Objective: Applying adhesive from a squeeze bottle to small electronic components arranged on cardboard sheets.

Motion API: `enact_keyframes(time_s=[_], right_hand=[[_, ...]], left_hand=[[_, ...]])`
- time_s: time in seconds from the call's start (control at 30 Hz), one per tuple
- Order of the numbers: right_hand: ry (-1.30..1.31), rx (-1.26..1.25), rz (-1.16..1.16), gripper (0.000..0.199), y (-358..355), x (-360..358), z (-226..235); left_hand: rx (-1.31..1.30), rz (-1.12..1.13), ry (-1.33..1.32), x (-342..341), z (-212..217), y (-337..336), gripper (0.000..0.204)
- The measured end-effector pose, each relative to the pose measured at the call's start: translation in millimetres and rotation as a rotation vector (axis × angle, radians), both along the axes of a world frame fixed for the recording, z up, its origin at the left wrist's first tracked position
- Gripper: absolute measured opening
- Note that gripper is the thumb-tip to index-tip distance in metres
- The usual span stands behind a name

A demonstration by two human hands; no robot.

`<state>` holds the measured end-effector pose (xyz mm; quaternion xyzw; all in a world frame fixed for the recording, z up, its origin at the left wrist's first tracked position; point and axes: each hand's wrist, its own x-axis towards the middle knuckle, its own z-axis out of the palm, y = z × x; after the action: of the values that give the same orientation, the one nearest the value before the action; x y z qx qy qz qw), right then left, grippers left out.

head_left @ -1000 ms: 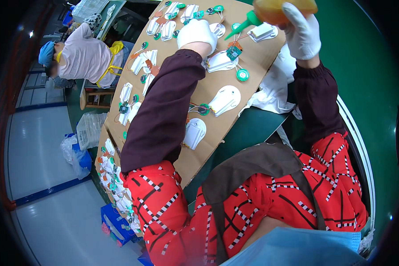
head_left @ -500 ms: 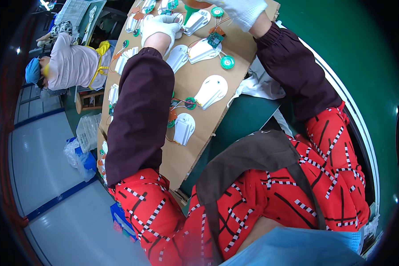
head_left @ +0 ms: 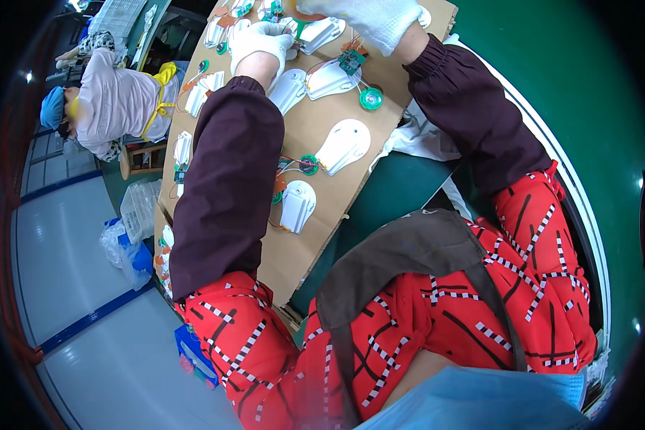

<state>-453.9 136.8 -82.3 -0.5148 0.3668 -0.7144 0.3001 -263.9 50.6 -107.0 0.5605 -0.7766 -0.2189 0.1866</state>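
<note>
My left hand [head_left: 261, 44], in a white knit glove, is at the far part of the cardboard sheet [head_left: 301, 261]. Its fingers are curled and pressed together beside white plastic housings; what they pinch is hidden. Reaching in from the right, my right hand [head_left: 376, 20] wears a similar glove, and its fingers close at the picture's top edge around a tool whose green tip [head_left: 299, 30] points down near the left hand. Most of that tool is out of view. Close by lie a white housing [head_left: 288, 91] and another housing [head_left: 333, 77] wired to a green circuit board [head_left: 350, 61].
More white housings [head_left: 342, 145] and round green speakers [head_left: 370, 98] with thin wires lie on the cardboard. White cloth [head_left: 419, 136] hangs at its right edge. A co-worker [head_left: 122, 100] in a blue cap sits at the left. Clear plastic bags [head_left: 137, 215] stand below.
My right hand has moved left and slightly up, and less of the green tip shows now. My left hand stays nearly in place. The co-worker's arm has shifted a little.
</note>
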Motion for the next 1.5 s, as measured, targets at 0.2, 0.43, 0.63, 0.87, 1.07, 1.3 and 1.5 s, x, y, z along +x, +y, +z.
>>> enact_keyframes(time_s=[0.2, 0.43, 0.63, 0.87, 1.07, 1.3, 1.5], right_hand=[[0.040, -0.016, -0.025, 0.065, 2, 1, -4], [-0.035, -0.045, -0.005, 0.068, 9, -4, -6], [-0.076, -0.010, 0.004, 0.067, 8, -4, -13], [-0.256, 0.043, -0.068, 0.061, 11, -11, -20], [-0.249, 0.039, -0.106, 0.062, 15, -14, -24], [-0.266, 0.013, -0.010, 0.062, 7, -9, -27], [-0.266, 0.037, -0.060, 0.062, 6, -9, -28]], left_hand=[[0.210, 0.120, 0.163, -2, 5, 7, 0.017], [0.238, 0.144, 0.187, -8, 8, 11, 0.016], [0.257, 0.164, 0.181, -14, 15, 18, 0.016], [0.213, 0.154, 0.065, -6, 8, 10, 0.018], [0.227, 0.146, 0.123, -5, 6, 10, 0.017], [0.201, 0.148, 0.058, -9, 7, 10, 0.017], [0.189, 0.149, 0.032, 0, -1, 1, 0.019]])
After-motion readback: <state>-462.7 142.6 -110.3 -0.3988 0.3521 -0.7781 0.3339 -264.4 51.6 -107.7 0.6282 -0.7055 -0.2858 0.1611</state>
